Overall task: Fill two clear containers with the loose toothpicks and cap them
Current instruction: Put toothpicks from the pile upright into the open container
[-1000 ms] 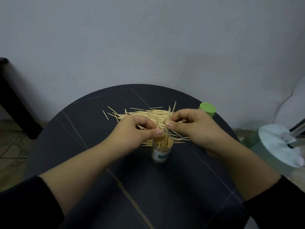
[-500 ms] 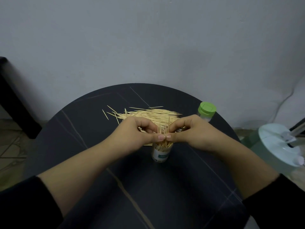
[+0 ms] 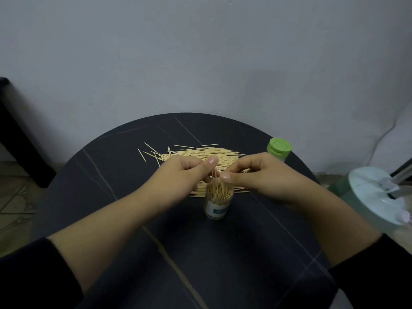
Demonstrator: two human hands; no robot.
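A round dark tabletop [image 3: 124, 197] with thin pale veins stands against a plain grey wall [image 3: 200, 52]. Near its middle stands an open clear container [image 3: 218, 205], upright, with a white label and a teal band, and packed nearly full of toothpicks standing on end. A few of these stick up above the rest, out past the rim.

Both hands are close together just above that container's mouth, one on each side of the raised sticks. The left hand [image 3: 182, 175] has its fingers curled under and its thumb lifted, pointing toward the right hand. The right hand [image 3: 263, 177] has its fingers curled too, with the thumb tip right beside the tall sticks. Whether either hand actually pinches them I cannot tell, since the fingertips hide the contact. Black sleeves cover both forearms near the bottom corners.

Behind the hands lies the pile of loose toothpicks [image 3: 200, 152], mostly lined up left to right, with a few strays fanned out at its left end. The pile reaches down to just behind the open container.

At the far right edge of the tabletop stands a second container with a green cap [image 3: 279, 148], shut, partly hidden by the right hand.

Off the tabletop to the right sits a pale blue rounded object [image 3: 370, 192].
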